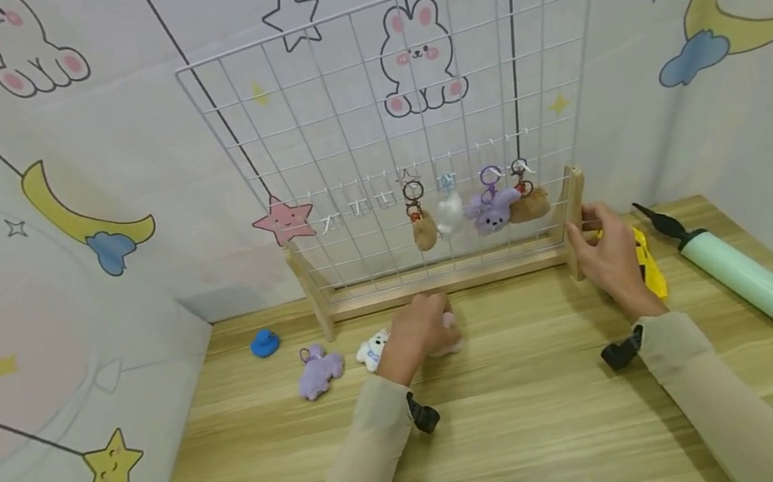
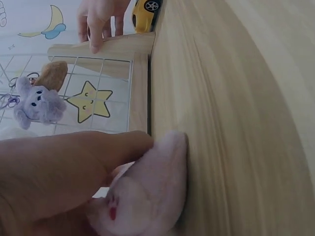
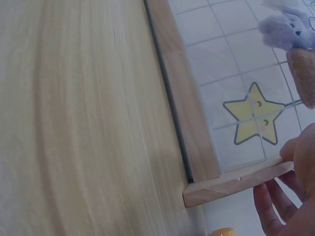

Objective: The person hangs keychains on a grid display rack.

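My left hand (image 1: 417, 336) pinches a pale pink plush toy (image 2: 160, 182) against the table, thumb on its near side; the other fingers are mostly hidden. A white plush (image 1: 371, 351) and a purple plush keychain (image 1: 319, 371) lie left of that hand. At the right end of the wire grid rack, my right hand (image 1: 612, 252) grips the wooden side post (image 3: 238, 183), thumb on one face and fingers behind. From the grid's hooks hang a brown keychain (image 1: 424, 232), a white one (image 1: 451, 215), a purple one (image 1: 492, 211) and another brown one (image 1: 531, 205).
A blue rubber duck (image 1: 264, 343) sits by the rack's left foot. Behind my right hand is a yellow toy car (image 2: 143, 15). A pale green hand pump (image 1: 749, 276) lies at the far right. Several bare hooks (image 1: 358, 207) line the grid's left half.
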### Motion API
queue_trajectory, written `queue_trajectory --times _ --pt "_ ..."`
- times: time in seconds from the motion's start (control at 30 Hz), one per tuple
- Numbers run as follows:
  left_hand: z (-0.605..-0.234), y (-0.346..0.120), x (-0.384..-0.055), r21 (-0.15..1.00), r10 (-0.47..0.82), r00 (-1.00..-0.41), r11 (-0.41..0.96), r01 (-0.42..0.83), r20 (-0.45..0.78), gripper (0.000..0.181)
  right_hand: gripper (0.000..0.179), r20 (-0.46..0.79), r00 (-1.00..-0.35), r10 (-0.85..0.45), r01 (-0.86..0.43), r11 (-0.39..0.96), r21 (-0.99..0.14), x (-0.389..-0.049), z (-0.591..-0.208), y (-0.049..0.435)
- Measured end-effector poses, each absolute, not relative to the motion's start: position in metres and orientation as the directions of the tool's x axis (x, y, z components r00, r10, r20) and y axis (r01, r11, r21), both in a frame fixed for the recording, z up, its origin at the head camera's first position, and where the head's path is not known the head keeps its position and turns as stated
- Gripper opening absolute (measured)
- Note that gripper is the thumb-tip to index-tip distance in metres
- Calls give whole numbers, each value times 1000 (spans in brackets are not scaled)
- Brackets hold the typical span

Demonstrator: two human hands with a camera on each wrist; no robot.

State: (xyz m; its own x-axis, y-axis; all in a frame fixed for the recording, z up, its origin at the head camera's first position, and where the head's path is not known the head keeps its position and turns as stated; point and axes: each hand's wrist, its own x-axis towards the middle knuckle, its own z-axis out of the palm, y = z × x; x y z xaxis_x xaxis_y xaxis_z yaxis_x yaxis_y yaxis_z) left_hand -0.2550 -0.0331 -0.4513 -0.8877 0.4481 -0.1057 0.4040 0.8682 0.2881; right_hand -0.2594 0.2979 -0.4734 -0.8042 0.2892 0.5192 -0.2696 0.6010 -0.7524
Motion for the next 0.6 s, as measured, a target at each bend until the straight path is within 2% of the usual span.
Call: queue_trajectory --times 0.2,0.43,0.6 --pt "-448 -41 -248 456 490 -871 785 419 -43 9 35 521 -805 285 -272 602 -750 -260 -473 296" --pt "-442 -46 -244 481 517 -856 752 451 -6 22 37 512 -810 285 -269 594 -758 -259 -472 296" --pt "-437 -43 -244 496 587 -796 652 573 148 17 37 521 -805 286 -278 593 -755 -259 -474 296"
